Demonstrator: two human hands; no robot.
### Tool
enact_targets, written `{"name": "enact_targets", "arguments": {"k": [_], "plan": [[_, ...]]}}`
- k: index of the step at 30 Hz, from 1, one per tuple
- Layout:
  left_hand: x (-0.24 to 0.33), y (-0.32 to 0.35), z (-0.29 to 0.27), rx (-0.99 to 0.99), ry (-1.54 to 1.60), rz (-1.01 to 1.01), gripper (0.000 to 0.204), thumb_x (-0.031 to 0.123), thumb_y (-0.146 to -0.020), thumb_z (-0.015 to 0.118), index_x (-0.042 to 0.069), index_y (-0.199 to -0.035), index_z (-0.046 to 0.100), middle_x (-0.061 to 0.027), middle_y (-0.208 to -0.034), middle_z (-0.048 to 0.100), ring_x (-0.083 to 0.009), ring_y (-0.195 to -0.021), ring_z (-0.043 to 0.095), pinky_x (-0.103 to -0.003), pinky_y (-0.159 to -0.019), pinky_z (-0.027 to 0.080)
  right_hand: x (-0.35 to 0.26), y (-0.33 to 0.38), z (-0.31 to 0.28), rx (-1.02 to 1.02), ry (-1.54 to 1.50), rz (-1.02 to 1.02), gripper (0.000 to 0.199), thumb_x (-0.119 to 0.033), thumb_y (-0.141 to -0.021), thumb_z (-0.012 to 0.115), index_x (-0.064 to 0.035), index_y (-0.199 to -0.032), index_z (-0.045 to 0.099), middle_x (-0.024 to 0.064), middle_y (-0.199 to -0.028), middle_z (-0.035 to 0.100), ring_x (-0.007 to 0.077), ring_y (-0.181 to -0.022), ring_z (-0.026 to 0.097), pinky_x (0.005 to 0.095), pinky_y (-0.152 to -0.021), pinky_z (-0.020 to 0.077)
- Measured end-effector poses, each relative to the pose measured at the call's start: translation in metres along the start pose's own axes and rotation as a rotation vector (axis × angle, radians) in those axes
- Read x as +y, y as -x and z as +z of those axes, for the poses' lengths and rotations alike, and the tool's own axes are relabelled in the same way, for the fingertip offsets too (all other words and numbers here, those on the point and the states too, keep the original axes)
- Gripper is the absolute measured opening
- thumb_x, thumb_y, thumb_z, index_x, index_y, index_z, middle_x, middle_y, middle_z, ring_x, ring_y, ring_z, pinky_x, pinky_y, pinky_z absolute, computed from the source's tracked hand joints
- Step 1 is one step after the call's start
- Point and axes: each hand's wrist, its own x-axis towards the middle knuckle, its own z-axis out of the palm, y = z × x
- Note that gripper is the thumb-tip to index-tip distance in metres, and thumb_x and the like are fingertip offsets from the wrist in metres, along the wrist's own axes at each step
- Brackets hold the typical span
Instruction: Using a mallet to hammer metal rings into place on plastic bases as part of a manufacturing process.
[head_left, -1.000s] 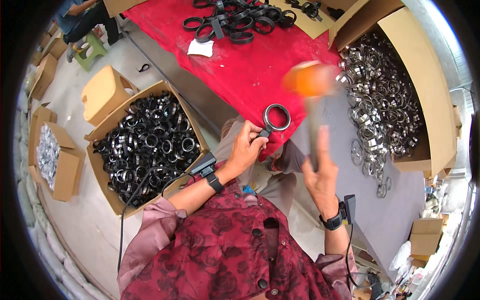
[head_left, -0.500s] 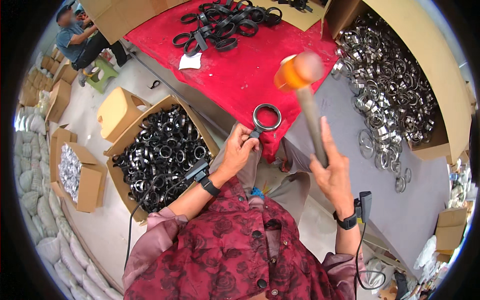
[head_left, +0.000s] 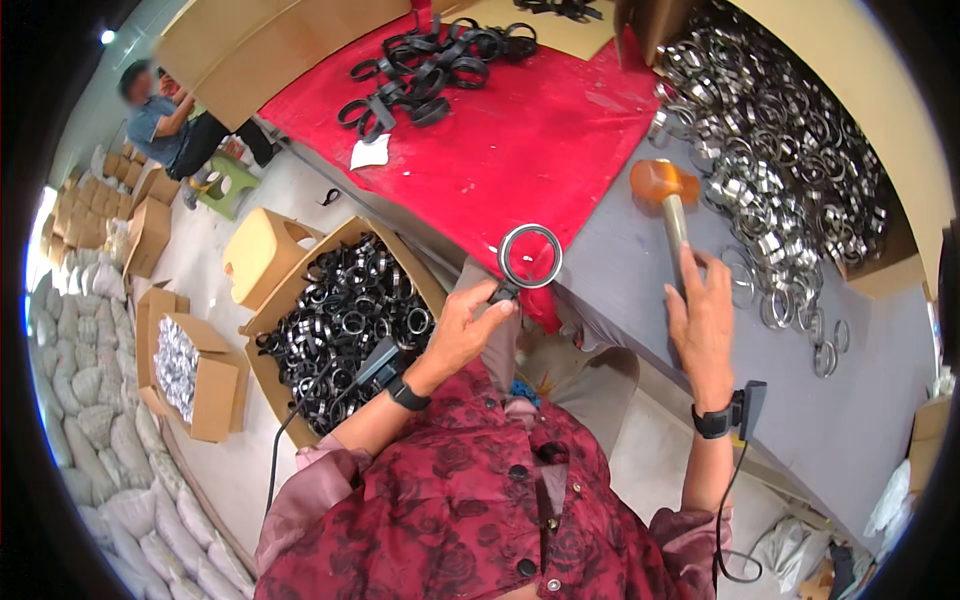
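Observation:
My left hand (head_left: 468, 325) pinches the tab of a black ring clamp (head_left: 529, 256) and holds it flat on the near edge of the red table cover (head_left: 500, 140). My right hand (head_left: 703, 320) grips the handle of a mallet with an orange head (head_left: 662, 183). The mallet head rests low over the grey table surface (head_left: 630, 270), to the right of the ring and apart from it. A pile of shiny metal clamp rings (head_left: 780, 160) lies just beyond the mallet.
An open cardboard box of black ring clamps (head_left: 345, 325) stands on the floor at my left, beside a tan stool (head_left: 262, 255) and smaller boxes (head_left: 190, 375). More black clamps (head_left: 430, 60) lie at the far side of the red cover. A seated person (head_left: 170, 125) is at the far left.
The mallet has come down from a raised position to the right of the ring onto the grey table. My left hand keeps the ring in the same spot.

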Motion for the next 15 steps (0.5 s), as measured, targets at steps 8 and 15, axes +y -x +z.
{"name": "enact_targets", "arguments": {"k": [8, 15], "plan": [[0.022, 0.004, 0.027, -0.053, -0.235, 0.24, 0.022, 0.013, -0.089, 0.071, -0.002, -0.084, 0.055, -0.0149, -0.075, 0.05, -0.032, -0.072, 0.049, -0.041, -0.07, 0.041, -0.075, -0.006, 0.02, 0.127, -0.606, -0.002, 0.046, -0.014, -0.079, 0.083, 0.0013, -0.12, 0.066, 0.0162, -0.101, 0.064, 0.0341, -0.088, 0.065, 0.0419, -0.075, 0.0531], [0.021, 0.004, 0.036, -0.195, -0.297, 0.231, 0.016, 0.014, -0.092, 0.068, -0.002, -0.094, 0.069, -0.0126, -0.081, 0.061, -0.0279, -0.077, 0.058, -0.037, -0.072, 0.045, -0.07, 0.0, 0.032, 0.247, -0.491, -0.047, 0.03, -0.008, -0.079, 0.08, 0.0003, -0.104, 0.067, 0.013, -0.088, 0.061, 0.032, -0.075, 0.065, 0.041, -0.062, 0.0513]]}}
